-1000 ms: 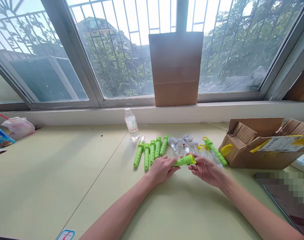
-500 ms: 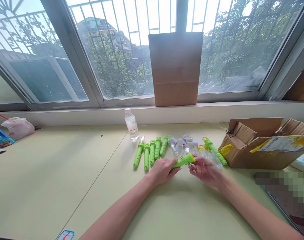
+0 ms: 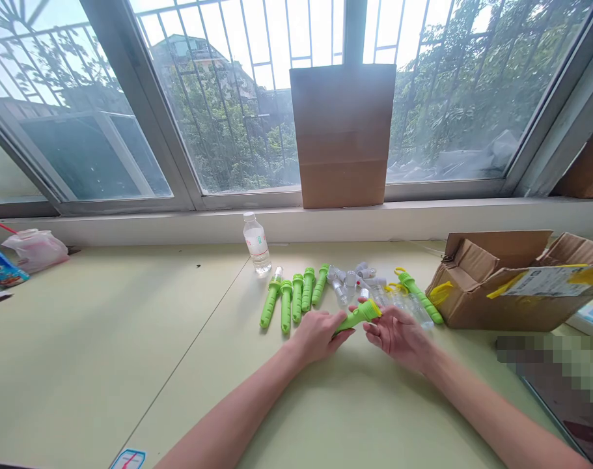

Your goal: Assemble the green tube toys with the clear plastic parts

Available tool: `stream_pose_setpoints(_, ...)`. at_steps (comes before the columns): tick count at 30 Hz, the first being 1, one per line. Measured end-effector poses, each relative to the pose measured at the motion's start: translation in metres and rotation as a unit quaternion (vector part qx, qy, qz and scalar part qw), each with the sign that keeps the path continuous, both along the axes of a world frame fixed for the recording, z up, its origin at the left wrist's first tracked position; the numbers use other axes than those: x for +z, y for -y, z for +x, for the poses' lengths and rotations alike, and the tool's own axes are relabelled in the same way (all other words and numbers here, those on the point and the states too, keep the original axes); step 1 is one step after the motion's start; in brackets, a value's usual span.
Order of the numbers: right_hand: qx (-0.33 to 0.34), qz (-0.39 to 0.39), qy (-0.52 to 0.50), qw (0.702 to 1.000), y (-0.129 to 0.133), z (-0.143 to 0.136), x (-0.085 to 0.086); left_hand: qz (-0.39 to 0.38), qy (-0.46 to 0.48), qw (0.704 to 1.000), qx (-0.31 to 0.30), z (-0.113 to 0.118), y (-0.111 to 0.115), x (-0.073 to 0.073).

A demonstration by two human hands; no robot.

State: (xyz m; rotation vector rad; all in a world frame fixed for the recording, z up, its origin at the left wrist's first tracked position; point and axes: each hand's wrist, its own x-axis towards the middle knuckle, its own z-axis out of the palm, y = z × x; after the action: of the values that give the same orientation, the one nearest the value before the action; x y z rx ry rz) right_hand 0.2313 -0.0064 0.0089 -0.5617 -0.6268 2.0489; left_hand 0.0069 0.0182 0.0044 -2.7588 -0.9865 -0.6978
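My left hand (image 3: 320,335) is closed around a green plastic tube (image 3: 352,319) with a yellow rim on its wider right end. The tube is tilted, its rim end higher. My right hand (image 3: 398,335) is at that end, fingers curled around the yellow rim; its exact contact is partly hidden. Just behind my left hand lie several similar green tubes (image 3: 286,306) side by side, the leftmost with a clear piece at its top. Beyond the held tube is a pile of clear plastic pieces (image 3: 349,280). Another green tube with a yellow loop (image 3: 420,296) lies right of the pile.
An open cardboard box (image 3: 501,299) stands at the right. A water bottle (image 3: 257,244) is upright near the window ledge, where a cardboard sheet (image 3: 344,137) leans. At the far left are a pink plastic bag (image 3: 35,251) and a blue packet (image 3: 2,267). A dark, pixelated object (image 3: 560,384) lies front right.
My right hand has shifted slightly left, with its fingers reaching further around the tube's yellow end. My left hand keeps its hold, and the tube has barely moved.
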Motion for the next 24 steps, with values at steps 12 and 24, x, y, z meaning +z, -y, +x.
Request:
stream_pose_setpoints(12, -0.028, 0.011, -0.004, 1.0, 0.001, -0.004, 0.0, -0.11, 0.08, 0.991, 0.01, 0.003, 0.001, 0.003)
stream_pose_setpoints(24, -0.014, 0.018, 0.002, 1.0, -0.001, -0.007, -0.004, -0.449, 0.259, 0.854, -0.05, 0.005, 0.002, 0.019)
